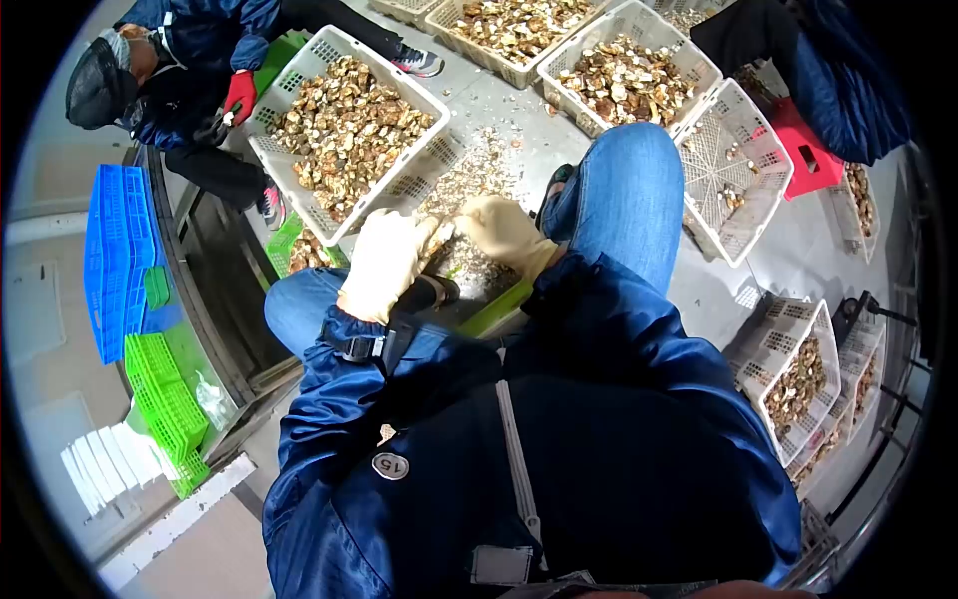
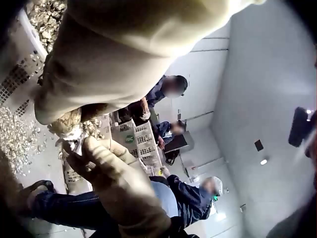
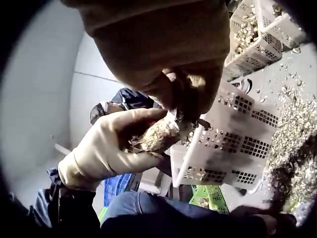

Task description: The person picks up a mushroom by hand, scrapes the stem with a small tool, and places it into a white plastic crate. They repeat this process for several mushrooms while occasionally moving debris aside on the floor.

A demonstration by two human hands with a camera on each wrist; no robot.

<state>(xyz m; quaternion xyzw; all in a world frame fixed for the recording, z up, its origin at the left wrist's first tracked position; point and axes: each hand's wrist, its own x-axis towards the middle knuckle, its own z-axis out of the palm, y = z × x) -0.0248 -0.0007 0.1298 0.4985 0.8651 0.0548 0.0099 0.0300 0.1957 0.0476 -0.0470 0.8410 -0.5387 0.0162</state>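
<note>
The left hand (image 3: 99, 153) holds one clustered shell (image 3: 156, 136) above the floor debris (image 1: 489, 165), its fingers curled around it; the right hand (image 1: 504, 235) bends its fingers close to the shell, and what they hold cannot be told. Work on this piece appears under way and not complete, as it is not yet set down. Beyond, one crate (image 1: 427, 165) is heaped and another (image 1: 714, 175) sparsely filled; which contents are finished cannot be determined.

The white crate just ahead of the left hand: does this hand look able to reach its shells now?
Probably yes: the crate is open above its shells and close to the left hand, though the held shell may need putting down first.
</note>
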